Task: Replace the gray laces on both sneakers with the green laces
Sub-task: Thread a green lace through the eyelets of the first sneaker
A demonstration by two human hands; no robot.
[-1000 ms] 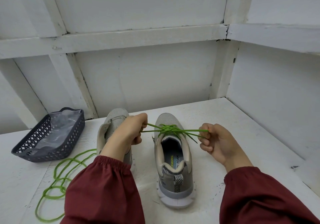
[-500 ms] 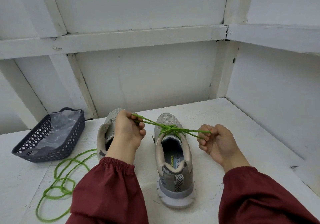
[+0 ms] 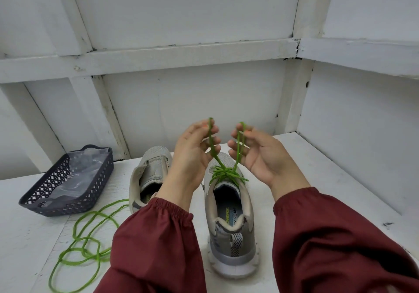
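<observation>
Because the nearer sneaker stands on the table with its heel toward the person and its toe pointing away, its long axis runs straight out between the two forearms. To the left, near the table's front edge, a spare green lace lies in loose coils.

Farther along the shoe, at the top of the tongue, the green lace is crossed into a knot. Two strands rise from it, one to each hand. The left hand and the right hand are held above the front half of the shoe, close together but not touching, palms facing each other. Each pinches its strand between thumb and fingertips, the top folded over like a short loop.

Neither hand is nearer the knot, so tying the bow, likely the step in hand, should need both equally. The second sneaker, just left of the first and partly behind the left wrist, shows no lace, and the left hand is nearer to it. Farther left sits a dark basket.
</observation>
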